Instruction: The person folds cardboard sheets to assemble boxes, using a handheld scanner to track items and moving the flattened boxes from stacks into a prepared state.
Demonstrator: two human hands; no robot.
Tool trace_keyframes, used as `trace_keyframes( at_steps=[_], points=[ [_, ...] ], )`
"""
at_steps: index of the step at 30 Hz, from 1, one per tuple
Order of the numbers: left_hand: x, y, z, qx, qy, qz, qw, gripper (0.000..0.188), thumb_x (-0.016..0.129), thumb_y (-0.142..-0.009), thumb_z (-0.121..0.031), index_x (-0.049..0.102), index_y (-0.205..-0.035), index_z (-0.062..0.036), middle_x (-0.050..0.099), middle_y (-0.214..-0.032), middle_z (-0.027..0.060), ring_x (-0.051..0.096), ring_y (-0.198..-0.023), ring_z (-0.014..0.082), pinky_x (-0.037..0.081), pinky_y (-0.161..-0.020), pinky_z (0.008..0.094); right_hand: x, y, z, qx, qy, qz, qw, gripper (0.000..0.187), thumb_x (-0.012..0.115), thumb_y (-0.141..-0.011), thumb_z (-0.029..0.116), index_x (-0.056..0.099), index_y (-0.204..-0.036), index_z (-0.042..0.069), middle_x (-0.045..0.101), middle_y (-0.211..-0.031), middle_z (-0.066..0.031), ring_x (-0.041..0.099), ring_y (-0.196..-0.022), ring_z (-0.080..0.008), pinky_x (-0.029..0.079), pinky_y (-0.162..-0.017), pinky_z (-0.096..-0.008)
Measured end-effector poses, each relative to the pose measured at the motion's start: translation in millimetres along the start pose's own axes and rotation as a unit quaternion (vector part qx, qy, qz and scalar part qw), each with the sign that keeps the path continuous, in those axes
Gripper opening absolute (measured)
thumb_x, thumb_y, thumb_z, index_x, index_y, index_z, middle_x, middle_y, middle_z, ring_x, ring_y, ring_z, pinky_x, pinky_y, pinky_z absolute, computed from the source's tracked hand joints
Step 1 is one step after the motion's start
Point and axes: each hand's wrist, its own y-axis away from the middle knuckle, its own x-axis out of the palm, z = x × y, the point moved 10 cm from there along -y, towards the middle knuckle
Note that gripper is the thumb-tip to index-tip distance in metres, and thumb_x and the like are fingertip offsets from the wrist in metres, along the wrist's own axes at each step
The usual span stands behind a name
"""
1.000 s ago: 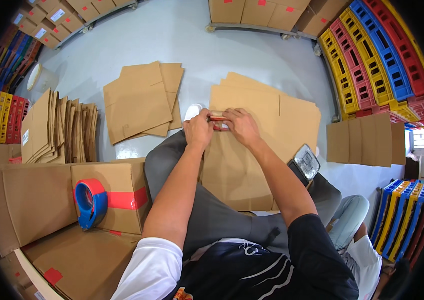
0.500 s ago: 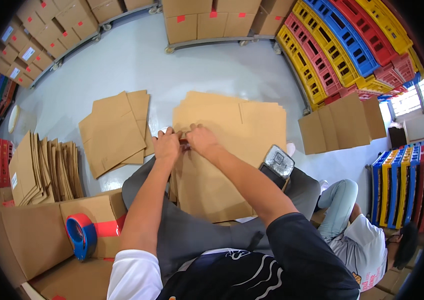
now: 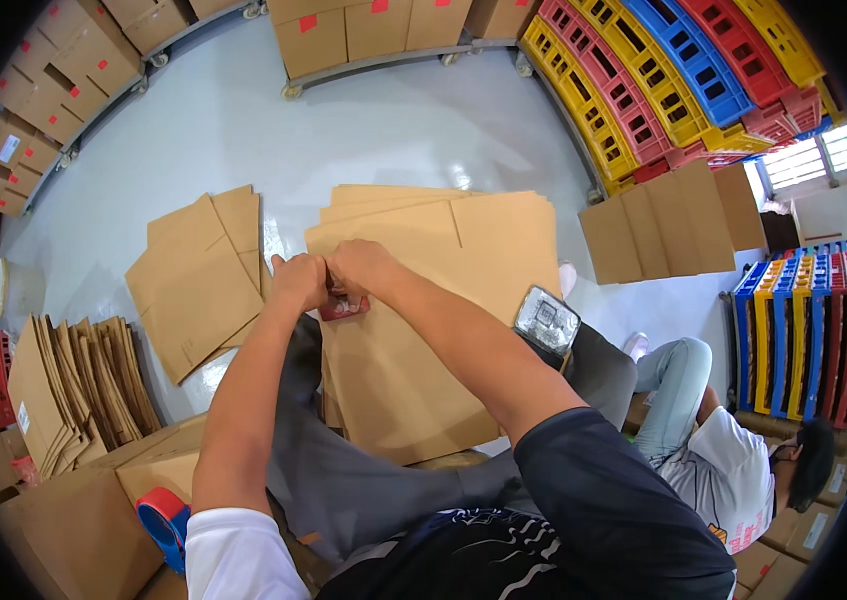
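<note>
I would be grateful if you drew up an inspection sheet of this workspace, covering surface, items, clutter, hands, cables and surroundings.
Surface: stack of flat cardboard before the person, edges uneven.
Items: small red object at the hands, partly hidden; silver-topped case near the stack's right edge.
Clutter: smaller cardboard pile on the floor; upright folded cardboard at left; blue tape dispenser with red tape, lower left.
Hands: left hand and right hand close together, fingers curled; exact grip hidden.
Cables: nothing seen.
Surroundings: coloured crates, boxes on a wheeled trolley, seated co-worker at right.
</note>
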Motion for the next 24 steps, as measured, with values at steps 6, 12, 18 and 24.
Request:
trace_keyframes(
  at_steps=[6,12,18,24],
  points=[
    [-7,0,-7,0.032,0.027,0.078,0.996,0.044,0.090,-0.055,-0.035,0.077,-0.093,-0.0173,0.074,-0.099,0.0093,0.068,-0.101,0.0286,0.030,-0.106,0.0592,-4,-7,-5,-0.019,-0.055,0.024,0.998,0.051,0.096,-0.049,0.023,0.078,-0.096,0.016,0.075,-0.099,-0.0078,0.071,-0.095,-0.0298,0.057,-0.081,-0.0406],
    [-7,-4,-8,0.040,0.040,0.059,0.997,0.043,0.089,-0.056,-0.034,0.077,-0.094,-0.0200,0.075,-0.100,0.0065,0.068,-0.103,0.0276,0.029,-0.108,0.0589,12,-25,-8,-0.052,-0.032,0.033,0.998,0.053,0.094,-0.049,0.027,0.077,-0.099,0.019,0.075,-0.097,-0.0085,0.071,-0.093,-0.0312,0.056,-0.080,-0.0417],
    [-6,14,-6,0.032,-0.003,-0.093,0.995,0.019,0.081,-0.066,-0.025,0.077,-0.082,-0.0166,0.074,-0.088,0.0072,0.066,-0.100,0.0252,0.033,-0.105,0.0548,14,-5,1,0.000,-0.035,0.037,0.999,0.030,0.083,-0.066,0.017,0.077,-0.095,0.011,0.075,-0.096,-0.0108,0.072,-0.092,-0.0267,0.057,-0.078,-0.0405],
    [-12,60,-19,0.029,-0.002,-0.243,0.970,0.013,0.073,-0.076,-0.014,0.076,-0.088,-0.0089,0.072,-0.095,0.0090,0.064,-0.100,0.0252,0.035,-0.104,0.0489,8,28,28,0.032,0.131,-0.134,0.982,0.019,0.073,-0.079,0.022,0.075,-0.093,0.010,0.071,-0.101,-0.0110,0.068,-0.098,-0.0258,0.052,-0.082,-0.0371]
  ],
)
